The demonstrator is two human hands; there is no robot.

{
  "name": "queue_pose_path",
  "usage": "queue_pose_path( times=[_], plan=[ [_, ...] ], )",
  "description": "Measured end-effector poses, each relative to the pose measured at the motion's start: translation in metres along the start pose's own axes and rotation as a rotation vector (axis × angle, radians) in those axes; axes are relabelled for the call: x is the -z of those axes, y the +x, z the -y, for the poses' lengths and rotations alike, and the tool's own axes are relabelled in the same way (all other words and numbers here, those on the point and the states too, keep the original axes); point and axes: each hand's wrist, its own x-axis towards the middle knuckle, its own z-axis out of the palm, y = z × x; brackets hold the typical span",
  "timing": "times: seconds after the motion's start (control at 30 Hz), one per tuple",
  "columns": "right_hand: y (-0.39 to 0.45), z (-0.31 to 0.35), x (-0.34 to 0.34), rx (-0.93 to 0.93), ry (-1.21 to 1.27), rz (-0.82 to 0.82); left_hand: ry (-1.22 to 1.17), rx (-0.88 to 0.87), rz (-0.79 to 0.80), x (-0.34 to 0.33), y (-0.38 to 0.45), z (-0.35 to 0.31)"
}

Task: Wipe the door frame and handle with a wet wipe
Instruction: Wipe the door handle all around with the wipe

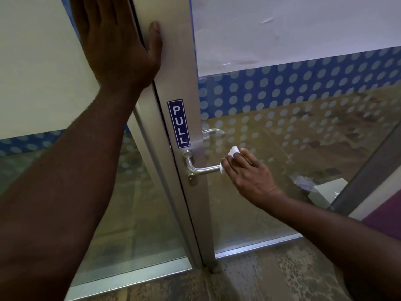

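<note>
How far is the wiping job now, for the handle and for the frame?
In hand: the right hand holds the wet wipe round the free end of the door handle. The left hand lies flat, braced on the door frame. Done: cannot tell; the frame shows no clear wet marks. Left: the handle's part near the door, and perhaps the frame.

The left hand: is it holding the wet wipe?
No. The left hand presses flat on the door frame, while the right hand holds the wet wipe on the handle.
</note>
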Motion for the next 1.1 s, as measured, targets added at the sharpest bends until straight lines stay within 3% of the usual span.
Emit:
queue_pose_path(
  times=[0.2,0.33,0.6,0.77,0.9,1.1],
  plan=[
    [0.010,0.016,-0.005,-0.002,0.154,0.012,0.014,0.017,0.040,-0.003,0.000,0.002],
    [0.003,-0.013,-0.020,0.055,0.193,-0.009,0.039,0.009,0.079,-0.003,0.002,0.003],
    [0.015,-0.047,-0.042,0.217,0.389,0.071,0.043,-0.010,0.044,-0.002,0.002,0.002],
    [0.024,-0.055,-0.050,0.278,0.472,0.215,0.038,0.001,0.030,-0.004,0.001,0.003],
    [0.019,-0.047,-0.053,0.147,0.639,0.257,0.029,0.001,0.017,-0.005,0.000,0.003],
    [0.022,-0.024,-0.044,-0.245,0.917,0.260,-0.001,0.003,-0.041,-0.003,-0.001,0.002]
  ],
)
